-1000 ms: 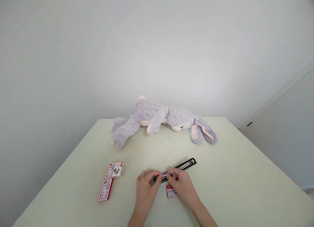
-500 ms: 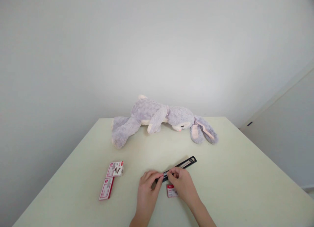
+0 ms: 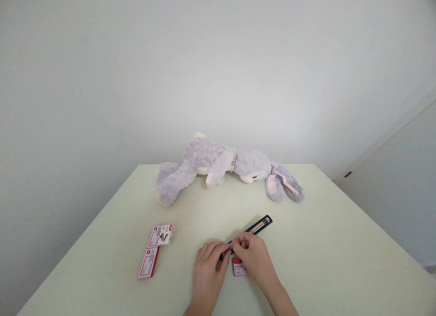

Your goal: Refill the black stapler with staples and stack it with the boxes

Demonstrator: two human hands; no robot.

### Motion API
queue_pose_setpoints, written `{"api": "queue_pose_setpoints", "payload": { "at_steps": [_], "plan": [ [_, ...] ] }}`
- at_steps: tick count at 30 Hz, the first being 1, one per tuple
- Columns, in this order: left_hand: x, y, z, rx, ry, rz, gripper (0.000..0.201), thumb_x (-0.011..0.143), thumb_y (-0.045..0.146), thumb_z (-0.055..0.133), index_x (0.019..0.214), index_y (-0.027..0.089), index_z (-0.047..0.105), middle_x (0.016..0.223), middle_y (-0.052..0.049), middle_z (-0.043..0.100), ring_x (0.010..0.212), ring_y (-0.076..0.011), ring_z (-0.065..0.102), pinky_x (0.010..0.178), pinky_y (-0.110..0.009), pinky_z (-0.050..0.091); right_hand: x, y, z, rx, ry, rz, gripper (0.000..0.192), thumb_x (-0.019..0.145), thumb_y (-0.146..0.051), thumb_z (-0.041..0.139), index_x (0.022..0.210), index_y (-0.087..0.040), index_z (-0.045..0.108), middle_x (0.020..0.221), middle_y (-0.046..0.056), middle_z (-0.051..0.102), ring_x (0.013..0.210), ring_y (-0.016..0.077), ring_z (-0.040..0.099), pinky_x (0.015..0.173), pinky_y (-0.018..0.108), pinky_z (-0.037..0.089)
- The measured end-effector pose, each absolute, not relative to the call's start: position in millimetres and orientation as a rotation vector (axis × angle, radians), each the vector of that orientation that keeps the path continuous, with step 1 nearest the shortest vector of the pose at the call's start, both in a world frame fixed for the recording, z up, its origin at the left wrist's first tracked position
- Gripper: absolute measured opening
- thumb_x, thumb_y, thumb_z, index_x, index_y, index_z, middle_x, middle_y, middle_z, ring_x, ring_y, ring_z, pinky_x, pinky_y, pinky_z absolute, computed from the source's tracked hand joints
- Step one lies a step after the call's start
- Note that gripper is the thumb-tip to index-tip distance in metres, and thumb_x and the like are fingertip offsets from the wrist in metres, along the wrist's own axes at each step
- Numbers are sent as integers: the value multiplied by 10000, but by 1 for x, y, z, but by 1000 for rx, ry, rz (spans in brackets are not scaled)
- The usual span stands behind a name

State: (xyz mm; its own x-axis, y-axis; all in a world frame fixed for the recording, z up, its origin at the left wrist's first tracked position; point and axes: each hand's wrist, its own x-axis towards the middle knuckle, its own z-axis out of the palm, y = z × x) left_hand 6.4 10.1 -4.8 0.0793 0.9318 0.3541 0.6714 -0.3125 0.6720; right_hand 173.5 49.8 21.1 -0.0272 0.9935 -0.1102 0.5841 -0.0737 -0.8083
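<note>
A long, narrow black case [image 3: 256, 228] lies slanted in front of me, its far end pointing right. Inside it shows a slim, silvery, pen-like item [image 3: 260, 225]. The fingers of my left hand [image 3: 208, 266] close round the case's near left end. My right hand [image 3: 256, 258] is pinched at the middle of the case; its fingertips hide what is between them. Partly covered by my right hand, a small red-and-white box [image 3: 239, 268] lies just below the case.
To the left, a white-and-red box with a dark picture [image 3: 161, 235] touches another red-and-white box [image 3: 148, 263]. A grey plush rabbit [image 3: 207, 159] lies on its side along the back of the pale table [image 3: 327, 243], close to the wall [image 3: 218, 70].
My left hand has shifted slightly right and covers more of the case's near end. My right hand keeps its pinch at almost the same spot.
</note>
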Motion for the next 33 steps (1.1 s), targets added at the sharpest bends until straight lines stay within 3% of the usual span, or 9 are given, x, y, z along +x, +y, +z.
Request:
{"api": "queue_pose_setpoints", "payload": {
  "at_steps": [8,13,16,19,23,31,33],
  "plan": [
    [8,14,-2,2028,1605,1084,133,986,308,630,1093,278,701,1068,-59,744,1003,-263,692,877,-425,548,162,41,41,-1741,-1744,801,129,866,-285,635,766,-236,700,601,-14,642,568,162,567,587,270,340],
    [8,12,1,2041,1614,1087,177,994,310,608,1136,293,712,1094,-66,745,1025,-264,696,889,-427,552,168,42,46,-1721,-1774,796,176,907,-323,609,775,-238,689,600,-10,636,558,167,574,569,265,358],
    [9,10,1,2047,1632,1079,201,994,280,596,1156,297,714,1114,-66,740,1038,-260,690,913,-436,546,178,44,47,-1679,-1814,803,161,924,-328,598,897,-237,727,603,-18,620,572,171,586,590,263,386],
    [9,10,-1,2053,1637,1063,215,992,267,588,1168,293,709,1122,-76,732,1038,-262,685,924,-445,546,188,47,47,-1535,-1979,831,204,922,-292,612,1048,-268,771,703,-9,677,641,175,616,649,261,423],
    [10,12,-3,2047,1642,1054,206,983,272,597,1151,288,714,1103,-75,729,1028,-264,686,919,-445,550,197,52,50,-1425,-2140,858,258,921,-228,624,1092,-321,793,887,7,743,783,181,662,757,252,454],
    [7,12,-4,2023,1678,1024,226,929,276,693,1152,300,713,1114,-53,735,1057,-268,664,912,-442,536,196,62,53,-1346,-2274,921,246,950,-229,594,1033,-329,804,918,-3,764,893,190,686,828,245,449],
    [2,9,-6,2019,1698,1017,233,922,289,704,1154,300,717,1131,-60,726,1071,-278,654,912,-452,526,199,62,50,-1360,-2268,907,255,942,-240,601,1090,-326,791,940,3,768,904,196,687,826,250,448]
  ]
}}
